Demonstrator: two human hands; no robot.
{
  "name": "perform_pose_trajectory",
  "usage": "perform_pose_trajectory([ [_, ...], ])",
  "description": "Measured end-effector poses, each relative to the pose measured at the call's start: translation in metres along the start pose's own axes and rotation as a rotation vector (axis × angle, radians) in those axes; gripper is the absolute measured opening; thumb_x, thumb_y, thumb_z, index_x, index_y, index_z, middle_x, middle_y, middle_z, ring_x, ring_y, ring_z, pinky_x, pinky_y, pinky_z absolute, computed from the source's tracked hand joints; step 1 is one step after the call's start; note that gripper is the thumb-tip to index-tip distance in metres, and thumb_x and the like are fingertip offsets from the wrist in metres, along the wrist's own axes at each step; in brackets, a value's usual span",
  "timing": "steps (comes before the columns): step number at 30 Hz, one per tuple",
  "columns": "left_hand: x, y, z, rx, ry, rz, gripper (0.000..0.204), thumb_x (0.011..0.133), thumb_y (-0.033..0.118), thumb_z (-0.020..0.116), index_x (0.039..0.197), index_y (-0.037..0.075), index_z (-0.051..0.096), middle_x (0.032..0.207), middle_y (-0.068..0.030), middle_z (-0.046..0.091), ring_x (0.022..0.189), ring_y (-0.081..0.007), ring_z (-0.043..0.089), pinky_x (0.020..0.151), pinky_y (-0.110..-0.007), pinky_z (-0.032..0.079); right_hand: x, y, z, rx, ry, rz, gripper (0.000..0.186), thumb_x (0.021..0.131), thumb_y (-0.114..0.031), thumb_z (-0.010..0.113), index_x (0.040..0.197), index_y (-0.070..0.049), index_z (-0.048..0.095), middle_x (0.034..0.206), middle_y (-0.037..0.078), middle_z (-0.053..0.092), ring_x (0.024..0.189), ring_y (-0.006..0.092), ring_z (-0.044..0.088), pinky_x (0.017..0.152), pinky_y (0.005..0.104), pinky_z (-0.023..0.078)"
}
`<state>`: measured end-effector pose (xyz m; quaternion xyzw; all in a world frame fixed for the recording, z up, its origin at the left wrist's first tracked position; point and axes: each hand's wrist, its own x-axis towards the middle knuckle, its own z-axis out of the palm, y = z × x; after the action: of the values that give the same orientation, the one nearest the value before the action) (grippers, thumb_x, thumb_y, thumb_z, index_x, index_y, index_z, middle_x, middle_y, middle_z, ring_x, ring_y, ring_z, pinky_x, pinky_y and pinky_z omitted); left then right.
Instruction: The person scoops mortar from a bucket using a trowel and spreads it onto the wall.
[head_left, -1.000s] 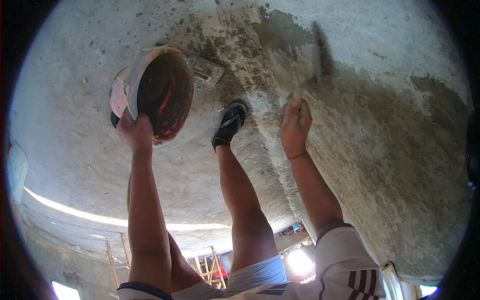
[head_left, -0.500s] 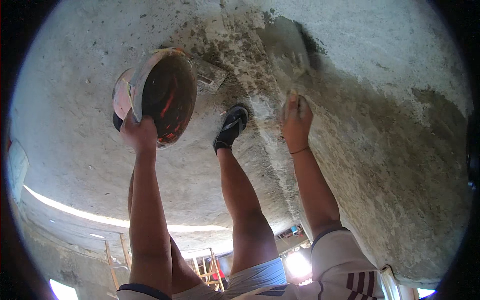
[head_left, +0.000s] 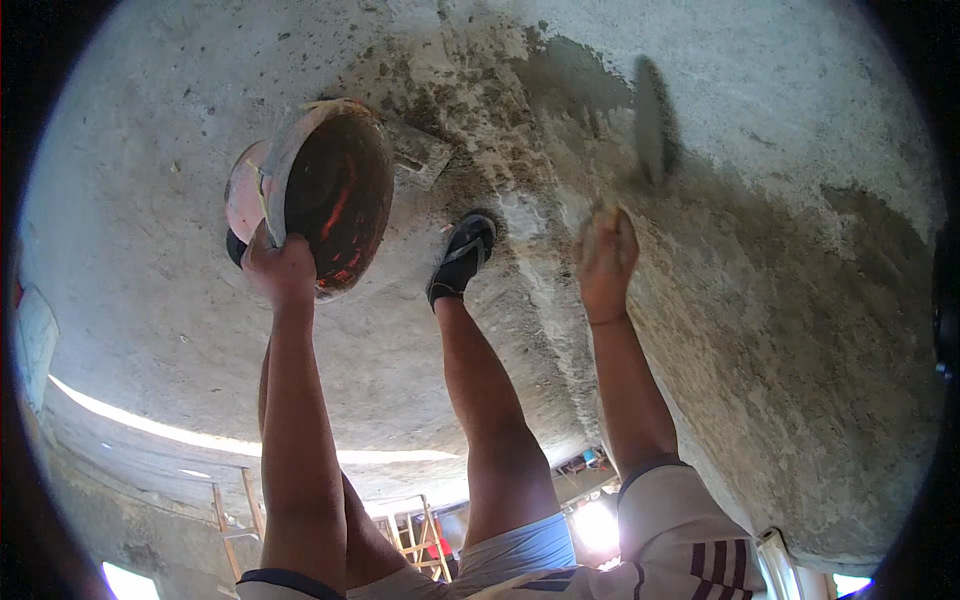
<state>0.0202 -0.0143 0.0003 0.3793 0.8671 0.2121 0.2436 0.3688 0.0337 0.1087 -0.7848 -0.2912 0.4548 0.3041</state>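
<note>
We see the left hand (head_left: pixel 282 270) with its fingers closed over the rim of a bucket (head_left: pixel 243 200), which stands just beyond them, tipped so that its mouth leans toward the right fingers. That tilt probably lays the dark, red-streaked inside open to the other hand; whether it holds any mortar, we cannot tell.

We find the right hand (head_left: pixel 607 265) blurred, its fingers curled around the handle of a trowel (head_left: pixel 654 120). The blade reaches forward of those fingers and shows as a thin grey sliver, so we judge that it is turned almost edge-on to us; we cannot tell whether it touches the wall (head_left: pixel 760 290). The grip at the handle's near end seems to give the blade its full reach.

Between the two sets of fingers, we notice a sandalled foot (head_left: pixel 470 250) on the floor (head_left: pixel 150 270), likely planted for balance. Ahead and to the right of the left fingers, a rectangular plastering float (head_left: pixel 428 163) lies partly hidden by the bucket, perhaps set down to free that hand.
</note>
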Motion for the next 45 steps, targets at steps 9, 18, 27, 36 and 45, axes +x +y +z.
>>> perform_pose_trajectory([
  [9, 0.002, 0.013, 0.001, -0.014, -0.011, -0.038, 0.035, 0.059, 0.013, 0.053, 0.088, -0.002, 0.066, 0.076, -0.0243, 0.063, 0.072, -0.0427, 0.061, 0.067, -0.047, 0.048, 0.002, -0.018, -0.006, -0.111, -0.148, 0.128, 0.035, 0.096, -0.042, 0.047, 0.095, -0.007, 0.051, 0.071, 0.001, 0.050, 0.057, 0.0091, 0.048, 0.048, 0.0249, 0.040],
  [18, 0.003, 0.009, 0.002, 0.030, -0.036, -0.049, 0.035, 0.059, 0.014, 0.053, 0.088, -0.001, 0.066, 0.078, -0.0227, 0.065, 0.073, -0.0423, 0.061, 0.071, -0.048, 0.048, -0.017, -0.015, 0.026, -0.117, 0.016, -0.136, 0.033, 0.098, -0.037, 0.044, 0.091, -0.005, 0.049, 0.068, 0.003, 0.049, 0.051, 0.0106, 0.046, 0.045, 0.0251, 0.038],
  [27, 0.000, 0.023, 0.002, 0.025, -0.050, -0.096, 0.042, 0.058, 0.013, 0.053, 0.095, 0.001, 0.067, 0.081, -0.0221, 0.066, 0.077, -0.0402, 0.063, 0.074, -0.045, 0.049, 0.058, 0.054, 0.011, -0.679, -0.070, -0.137, 0.032, 0.096, -0.035, 0.051, 0.102, -0.004, 0.052, 0.069, 0.000, 0.049, 0.052, 0.0091, 0.044, 0.048, 0.0274, 0.037],
  [36, 0.005, 0.018, -0.005, 0.016, -0.035, -0.048, 0.035, 0.059, 0.013, 0.053, 0.089, 0.002, 0.067, 0.079, -0.0233, 0.064, 0.074, -0.0419, 0.063, 0.068, -0.046, 0.050, -0.031, -0.046, 0.040, 0.061, 0.155, -0.307, 0.030, 0.097, -0.032, 0.048, 0.105, -0.002, 0.048, 0.067, 0.002, 0.048, 0.060, 0.0107, 0.048, 0.053, 0.0284, 0.040],
  [45, -0.027, 0.076, -0.144, -0.242, -0.086, 0.016, 0.021, 0.070, 0.009, 0.058, 0.087, 0.001, 0.066, 0.076, -0.0234, 0.064, 0.076, -0.0394, 0.064, 0.068, -0.042, 0.050, -0.202, -0.123, -0.012, -0.422, 0.026, -0.328, 0.019, 0.084, -0.007, 0.063, 0.099, 0.000, 0.053, 0.078, 0.007, 0.052, 0.067, 0.0144, 0.053, 0.060, 0.0294, 0.045],
])
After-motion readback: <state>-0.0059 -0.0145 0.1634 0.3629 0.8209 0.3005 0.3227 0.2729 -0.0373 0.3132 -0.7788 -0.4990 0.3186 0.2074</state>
